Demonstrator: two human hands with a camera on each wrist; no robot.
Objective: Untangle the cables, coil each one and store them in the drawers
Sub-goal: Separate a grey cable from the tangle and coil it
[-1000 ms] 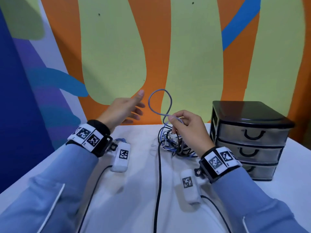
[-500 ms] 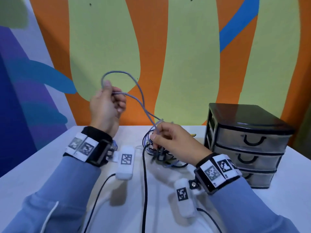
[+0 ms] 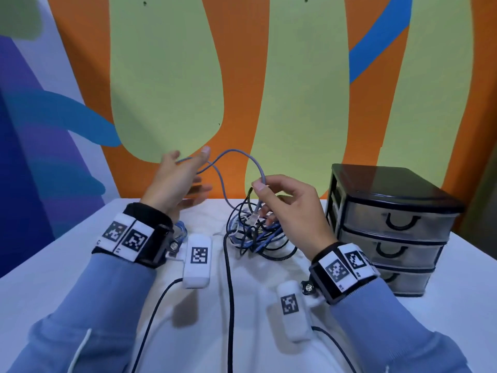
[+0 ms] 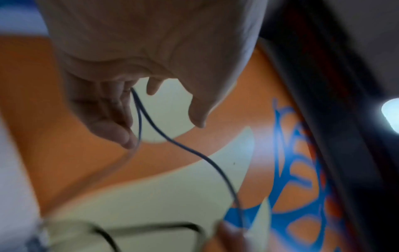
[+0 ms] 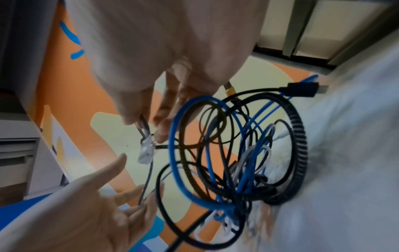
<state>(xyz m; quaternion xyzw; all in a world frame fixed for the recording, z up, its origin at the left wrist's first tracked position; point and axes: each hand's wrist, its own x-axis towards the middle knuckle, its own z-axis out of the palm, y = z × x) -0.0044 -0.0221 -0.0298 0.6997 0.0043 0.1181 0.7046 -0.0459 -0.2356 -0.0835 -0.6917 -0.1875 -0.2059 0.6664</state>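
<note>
Two hands are working one grey-blue cable [image 3: 236, 157] up out of the tangle [image 3: 258, 235] on the white table [image 3: 80, 265]. Right hand [image 3: 290, 208] is pinching this cable between thumb and forefinger just above its clear plug [image 5: 146, 150], which is hanging free below the fingers; pinching there is probably keeping the plug end from slipping back into the knot. Left hand [image 3: 177, 184] is raised, fingers spread and mostly straight, the cable running through the gap between them and arching across to the right hand. In the left wrist view two strands are leaving the fingers [image 4: 112, 126] side by side, so a loop seems to be draped there rather than gripped. Remaining cables, bright blue, black and white, are lying in a loose heap on the table just under the right hand, still knotted together. Black drawer unit [image 3: 390, 224] is standing at the right, near the heap, all three drawers closed. Judging by this, untangling is at an early stage: nothing coiled, nothing stored. Pulling hard risks tightening the heap.
</note>
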